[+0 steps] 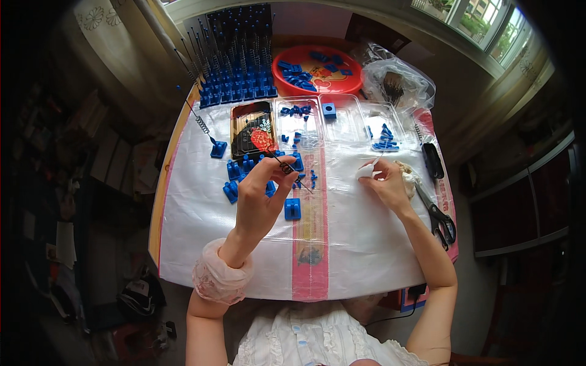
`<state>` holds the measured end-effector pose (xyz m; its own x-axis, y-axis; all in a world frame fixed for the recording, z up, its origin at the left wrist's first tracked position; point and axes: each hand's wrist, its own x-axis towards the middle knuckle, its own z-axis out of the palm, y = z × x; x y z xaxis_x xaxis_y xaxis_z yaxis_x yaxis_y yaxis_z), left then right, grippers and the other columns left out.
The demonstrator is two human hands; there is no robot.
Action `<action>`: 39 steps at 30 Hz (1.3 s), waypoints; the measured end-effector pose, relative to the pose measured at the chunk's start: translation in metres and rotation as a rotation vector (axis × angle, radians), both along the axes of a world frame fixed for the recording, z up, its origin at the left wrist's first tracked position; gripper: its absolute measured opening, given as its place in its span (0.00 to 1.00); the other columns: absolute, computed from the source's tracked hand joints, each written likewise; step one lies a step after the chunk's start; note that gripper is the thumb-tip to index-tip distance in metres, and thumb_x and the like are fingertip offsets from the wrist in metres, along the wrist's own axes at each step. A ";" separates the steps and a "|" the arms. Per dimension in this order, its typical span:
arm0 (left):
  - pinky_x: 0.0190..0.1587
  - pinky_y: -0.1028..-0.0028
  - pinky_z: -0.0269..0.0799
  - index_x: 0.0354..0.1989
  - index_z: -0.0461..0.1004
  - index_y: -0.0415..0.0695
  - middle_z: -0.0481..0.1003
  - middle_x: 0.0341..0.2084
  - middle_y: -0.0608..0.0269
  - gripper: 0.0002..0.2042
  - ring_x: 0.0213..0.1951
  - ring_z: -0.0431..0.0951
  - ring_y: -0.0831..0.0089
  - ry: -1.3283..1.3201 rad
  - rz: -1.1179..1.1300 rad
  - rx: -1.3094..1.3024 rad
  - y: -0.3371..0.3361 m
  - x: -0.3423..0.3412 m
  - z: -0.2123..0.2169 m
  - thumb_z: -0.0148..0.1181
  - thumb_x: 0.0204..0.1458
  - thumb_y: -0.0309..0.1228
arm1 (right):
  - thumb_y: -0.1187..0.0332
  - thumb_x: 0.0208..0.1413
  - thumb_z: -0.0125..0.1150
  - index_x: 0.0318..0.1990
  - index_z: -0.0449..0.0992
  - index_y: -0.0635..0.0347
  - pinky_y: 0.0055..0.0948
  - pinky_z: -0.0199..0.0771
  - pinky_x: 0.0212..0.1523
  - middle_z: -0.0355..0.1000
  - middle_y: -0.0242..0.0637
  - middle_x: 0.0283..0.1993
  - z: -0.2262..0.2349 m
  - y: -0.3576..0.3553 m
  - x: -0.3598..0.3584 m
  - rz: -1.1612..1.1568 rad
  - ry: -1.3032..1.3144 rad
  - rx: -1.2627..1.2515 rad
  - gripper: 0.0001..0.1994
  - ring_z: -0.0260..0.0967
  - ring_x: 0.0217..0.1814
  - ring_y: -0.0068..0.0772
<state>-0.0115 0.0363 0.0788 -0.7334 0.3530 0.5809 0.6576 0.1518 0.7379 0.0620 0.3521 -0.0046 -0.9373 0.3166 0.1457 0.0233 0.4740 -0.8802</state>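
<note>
My left hand (262, 194) pinches a dark coiled wire (285, 167) between thumb and fingers, above the middle of the table. Its thin straight end slants down to the right. Below and around that hand are several blue plastic bases (235, 170), and a single blue base (292, 209) with a slot lies nearer to me. To the right, my right hand (390, 186) is closed on a small white object (365, 171) with a thin tip; the fingers cover part of it. Small blue pieces (314, 179) lie between the two hands.
Blue bases with upright coiled wires (238, 88) fill the back left; one such piece (218, 148) stands apart. Behind are a red basin (284, 82), a black tray (239, 146) and clear trays (343, 137) of blue parts. Scissors (441, 222) and a black-handled tool (433, 160) lie right.
</note>
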 end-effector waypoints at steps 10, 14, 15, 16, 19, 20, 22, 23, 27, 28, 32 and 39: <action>0.36 0.78 0.76 0.50 0.79 0.39 0.81 0.32 0.62 0.12 0.33 0.82 0.77 -0.085 0.001 0.082 0.004 -0.003 -0.009 0.67 0.59 0.27 | 0.76 0.48 0.73 0.41 0.77 0.65 0.22 0.70 0.28 0.72 0.29 0.31 0.017 -0.011 0.003 -0.019 -0.055 0.021 0.13 0.74 0.29 0.18; 0.36 0.79 0.76 0.46 0.80 0.38 0.80 0.32 0.62 0.09 0.32 0.82 0.77 -0.099 -0.012 0.099 0.003 -0.004 -0.011 0.67 0.58 0.26 | 0.75 0.47 0.73 0.43 0.77 0.64 0.23 0.71 0.29 0.73 0.30 0.33 0.019 -0.012 0.003 -0.014 -0.054 -0.010 0.15 0.74 0.29 0.19; 0.36 0.79 0.76 0.44 0.80 0.37 0.80 0.32 0.62 0.09 0.32 0.81 0.78 -0.101 -0.018 0.107 0.003 -0.004 -0.011 0.67 0.58 0.26 | 0.75 0.47 0.73 0.43 0.77 0.64 0.23 0.71 0.30 0.73 0.31 0.34 0.020 -0.012 0.003 -0.010 -0.052 -0.005 0.16 0.74 0.30 0.19; 0.36 0.79 0.76 0.44 0.80 0.37 0.80 0.32 0.62 0.08 0.32 0.81 0.78 -0.110 -0.020 0.117 0.003 -0.004 -0.011 0.67 0.58 0.26 | 0.75 0.47 0.73 0.44 0.77 0.64 0.23 0.72 0.31 0.74 0.31 0.35 0.020 -0.011 0.003 -0.008 -0.051 0.001 0.16 0.74 0.32 0.20; 0.36 0.79 0.75 0.42 0.79 0.36 0.80 0.31 0.62 0.07 0.32 0.81 0.78 -0.130 -0.028 0.138 0.004 -0.004 -0.011 0.67 0.58 0.26 | 0.75 0.45 0.73 0.46 0.78 0.63 0.24 0.73 0.37 0.75 0.32 0.39 0.021 -0.007 0.007 -0.015 -0.047 0.125 0.18 0.75 0.38 0.22; 0.36 0.79 0.75 0.41 0.79 0.36 0.80 0.31 0.62 0.07 0.32 0.81 0.78 -0.132 -0.033 0.141 0.004 -0.004 -0.011 0.67 0.58 0.26 | 0.75 0.46 0.74 0.46 0.78 0.63 0.24 0.73 0.38 0.76 0.33 0.40 0.022 -0.006 0.008 -0.010 -0.022 0.123 0.18 0.75 0.40 0.23; 0.36 0.79 0.75 0.41 0.79 0.37 0.80 0.31 0.62 0.07 0.32 0.81 0.78 -0.132 -0.033 0.145 0.005 -0.004 -0.011 0.67 0.59 0.26 | 0.75 0.46 0.74 0.46 0.77 0.63 0.25 0.73 0.41 0.77 0.34 0.41 0.026 -0.008 0.010 0.003 0.029 0.117 0.18 0.74 0.42 0.25; 0.36 0.79 0.75 0.41 0.79 0.37 0.80 0.31 0.62 0.07 0.32 0.81 0.78 -0.129 -0.029 0.146 0.005 -0.004 -0.011 0.67 0.59 0.27 | 0.75 0.47 0.73 0.45 0.77 0.63 0.27 0.73 0.40 0.77 0.35 0.41 0.030 -0.010 0.014 -0.044 0.045 0.155 0.17 0.74 0.42 0.26; 0.36 0.79 0.75 0.40 0.78 0.37 0.80 0.31 0.62 0.07 0.32 0.81 0.78 -0.095 0.017 0.154 -0.001 -0.007 -0.012 0.66 0.60 0.28 | 0.76 0.50 0.71 0.40 0.76 0.63 0.30 0.72 0.37 0.75 0.39 0.37 0.042 -0.028 0.045 -0.191 0.099 0.395 0.12 0.73 0.38 0.32; 0.37 0.79 0.76 0.40 0.78 0.37 0.80 0.31 0.62 0.07 0.32 0.81 0.78 -0.091 0.028 0.173 -0.002 -0.008 -0.010 0.66 0.60 0.28 | 0.77 0.50 0.70 0.38 0.76 0.63 0.31 0.71 0.36 0.74 0.40 0.36 0.043 -0.032 0.053 -0.214 0.111 0.480 0.10 0.73 0.37 0.33; 0.39 0.78 0.76 0.39 0.76 0.37 0.80 0.33 0.62 0.09 0.34 0.80 0.79 -0.110 0.047 0.243 -0.008 -0.013 -0.008 0.64 0.62 0.31 | 0.79 0.53 0.67 0.32 0.76 0.62 0.35 0.71 0.32 0.72 0.39 0.31 0.052 -0.072 0.052 0.160 0.112 0.388 0.04 0.72 0.30 0.40; 0.40 0.78 0.76 0.40 0.76 0.39 0.80 0.33 0.62 0.09 0.34 0.80 0.79 -0.100 0.088 0.288 -0.012 -0.025 -0.008 0.63 0.64 0.33 | 0.69 0.57 0.63 0.41 0.81 0.54 0.40 0.75 0.34 0.75 0.36 0.35 0.031 -0.095 -0.017 0.356 0.169 0.675 0.06 0.77 0.36 0.43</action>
<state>-0.0369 0.0243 0.0707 -0.8122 0.1171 0.5715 0.5734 -0.0196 0.8190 0.0446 0.2573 0.0262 -0.9137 -0.2066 0.3500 -0.3392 0.8619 -0.3769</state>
